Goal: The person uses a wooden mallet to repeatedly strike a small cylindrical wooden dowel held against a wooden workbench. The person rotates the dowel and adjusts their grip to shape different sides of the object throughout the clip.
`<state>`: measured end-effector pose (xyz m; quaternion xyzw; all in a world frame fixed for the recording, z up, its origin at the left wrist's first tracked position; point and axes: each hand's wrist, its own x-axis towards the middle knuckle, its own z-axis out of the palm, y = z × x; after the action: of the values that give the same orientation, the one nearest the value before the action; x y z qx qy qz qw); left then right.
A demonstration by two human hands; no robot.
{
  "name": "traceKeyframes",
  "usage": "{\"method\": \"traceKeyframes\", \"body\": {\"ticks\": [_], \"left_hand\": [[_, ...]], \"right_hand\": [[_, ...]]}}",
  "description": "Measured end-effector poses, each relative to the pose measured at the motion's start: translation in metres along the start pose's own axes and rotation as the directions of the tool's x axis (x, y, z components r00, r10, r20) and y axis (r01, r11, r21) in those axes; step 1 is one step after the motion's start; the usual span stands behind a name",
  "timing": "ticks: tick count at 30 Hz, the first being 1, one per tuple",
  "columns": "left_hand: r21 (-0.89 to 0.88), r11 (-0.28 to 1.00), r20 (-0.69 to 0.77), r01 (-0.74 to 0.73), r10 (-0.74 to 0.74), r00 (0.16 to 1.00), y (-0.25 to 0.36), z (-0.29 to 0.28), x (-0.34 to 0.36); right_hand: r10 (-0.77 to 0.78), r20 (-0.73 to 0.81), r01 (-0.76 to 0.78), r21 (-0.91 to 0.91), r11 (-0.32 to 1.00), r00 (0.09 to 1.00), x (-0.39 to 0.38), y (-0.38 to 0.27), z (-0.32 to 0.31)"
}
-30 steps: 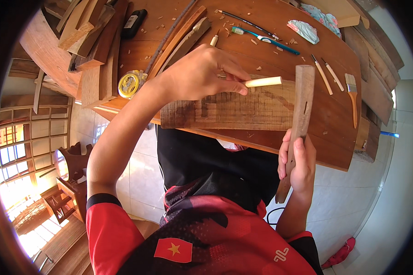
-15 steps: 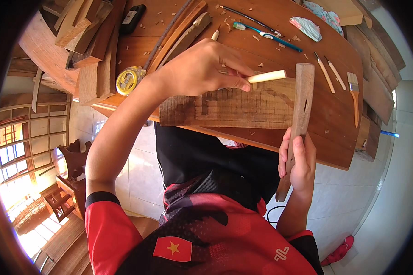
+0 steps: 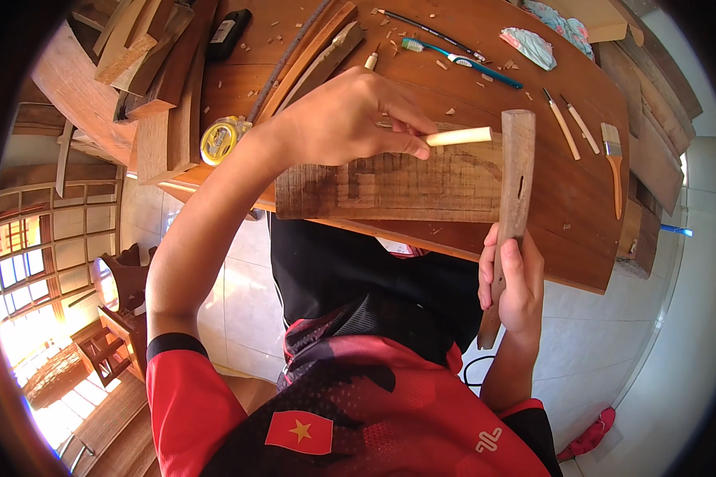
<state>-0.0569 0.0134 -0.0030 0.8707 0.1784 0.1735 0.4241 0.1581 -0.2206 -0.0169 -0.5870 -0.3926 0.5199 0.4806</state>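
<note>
Wooden bar (image 3: pixel 515 163) shifted left, toothbrush (image 3: pixel 463 62) near pencil (image 3: pixel 431 34)

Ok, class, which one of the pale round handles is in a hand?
The pale handle in the left hand, its free end pointing toward the wooden bar; the other pale handles lie on the table.

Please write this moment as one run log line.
left hand: holds pale stick | right hand: holds wooden bar | surface: marked board on table
</note>
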Motion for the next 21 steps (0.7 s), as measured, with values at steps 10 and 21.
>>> {"method": "traceKeyframes", "body": {"ticks": [10, 21], "left_hand": [[0.007, 1.000, 0.055, -0.004, 0.003, 0.998, 0.001, -0.002, 0.001], [0.022, 0.995, 0.011, -0.093, 0.093, 0.996, -0.009, 0.003, 0.000]], "right_hand": [[0.037, 0.011, -0.037, 0.026, 0.999, 0.999, -0.005, 0.005, 0.004], [-0.097, -0.114, 0.114, 0.152, 0.982, 0.989, -0.005, 0.003, 0.000]]}}
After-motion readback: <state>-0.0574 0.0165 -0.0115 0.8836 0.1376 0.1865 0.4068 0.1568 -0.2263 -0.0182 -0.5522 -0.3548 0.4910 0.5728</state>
